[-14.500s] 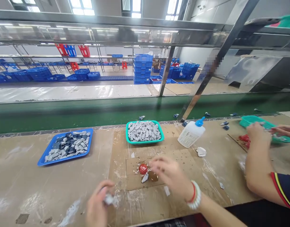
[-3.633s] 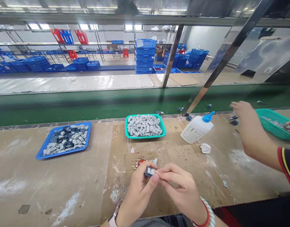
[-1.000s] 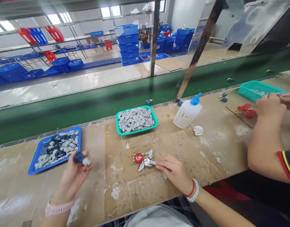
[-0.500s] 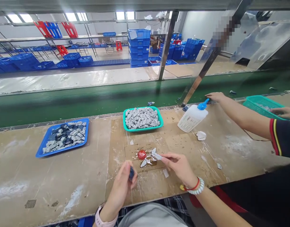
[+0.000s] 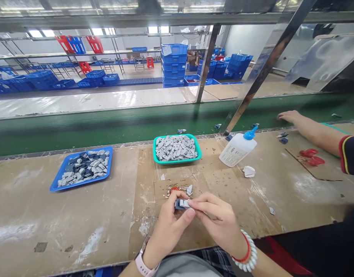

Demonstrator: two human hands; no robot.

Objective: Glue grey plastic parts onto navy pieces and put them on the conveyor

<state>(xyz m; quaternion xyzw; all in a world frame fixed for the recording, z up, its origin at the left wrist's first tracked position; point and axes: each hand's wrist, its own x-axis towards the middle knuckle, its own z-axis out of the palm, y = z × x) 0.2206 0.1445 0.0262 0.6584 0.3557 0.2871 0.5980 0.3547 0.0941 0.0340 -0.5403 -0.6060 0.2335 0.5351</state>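
My left hand (image 5: 169, 225) and my right hand (image 5: 216, 221) meet near the bench's front edge, both pinched on a small dark blue part (image 5: 180, 204) with a grey piece pressed against it. Just behind them lies a red cap (image 5: 173, 189) in a glue smear on a cardboard sheet (image 5: 162, 192), with a loose grey piece (image 5: 189, 189) beside it. A teal tray (image 5: 177, 148) of grey pieces stands further back. A blue tray (image 5: 83, 167) of mixed grey and dark blue parts sits to the left.
A white glue bottle (image 5: 237, 148) with a blue nozzle lies tilted right of the teal tray. A co-worker's arm (image 5: 312, 130) reaches across at the right, near red caps (image 5: 311, 157). A green conveyor belt (image 5: 107, 127) runs behind the bench. A slanted metal post (image 5: 252, 88) rises mid-right.
My left hand brought the dark blue part from the left to the middle. My right hand lifted a grey piece from the cardboard and joined it to the part. The co-worker's hand moved right.
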